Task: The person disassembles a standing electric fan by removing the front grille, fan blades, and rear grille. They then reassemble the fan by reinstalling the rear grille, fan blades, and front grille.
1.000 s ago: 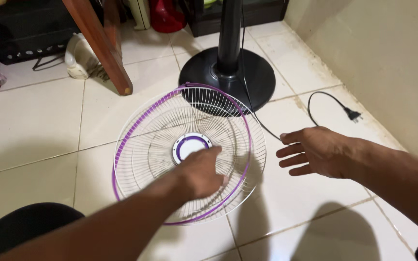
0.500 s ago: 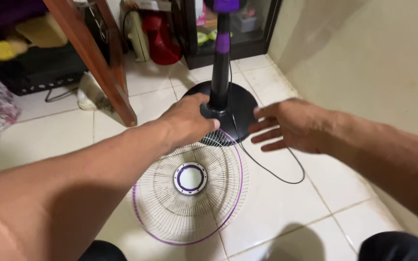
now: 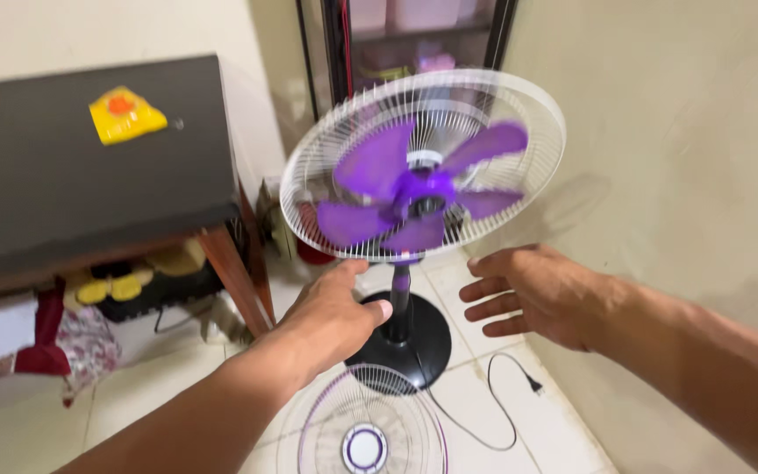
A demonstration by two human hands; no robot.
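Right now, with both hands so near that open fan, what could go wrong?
The purple blades have no front cover; the front grille lies on the floor, so fingers could hit them. The left hand and right hand could also tip the stand. The loose cord might snag a foot.

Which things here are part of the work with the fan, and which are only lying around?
Part of the work:
- left hand and right hand, both open, near the fan head
- purple blades in the rear grille
- loose front grille on the floor
- unplugged cord

Lying around:
- dark table
- yellow toy
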